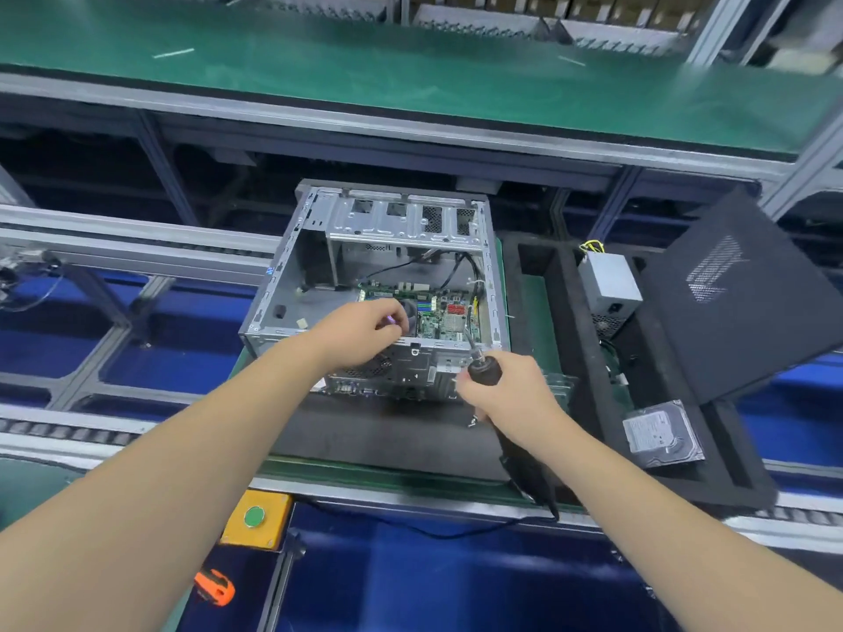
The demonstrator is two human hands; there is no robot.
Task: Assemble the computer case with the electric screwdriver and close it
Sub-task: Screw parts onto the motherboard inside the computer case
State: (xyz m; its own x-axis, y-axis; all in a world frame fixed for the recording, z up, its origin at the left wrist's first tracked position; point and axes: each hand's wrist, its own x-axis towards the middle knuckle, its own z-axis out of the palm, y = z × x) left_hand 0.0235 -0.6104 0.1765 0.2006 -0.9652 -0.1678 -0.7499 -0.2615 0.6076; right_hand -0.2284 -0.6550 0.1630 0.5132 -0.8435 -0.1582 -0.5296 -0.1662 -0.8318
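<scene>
**Screw in Hand, Driver Poised Over Open Case**

A worker's right hand [511, 390] grips the black electric screwdriver [486, 371], its bit angled toward 11 o'clock over the near rim of the open computer case [292, 275]. The left hand [365, 330], at 9 o'clock from the driver, hovers over the motherboard [438, 312], fingers curled around something small, seemingly a screw, too tiny to confirm. The case sits centre-bench; at 3 o'clock lie the power supply [609, 280], the hard drive [661, 433] and the leaning black side panel [748, 303]. Good practice would be seating the screw squarely, bit held vertical, before triggering, lest it drop among the components.
</scene>
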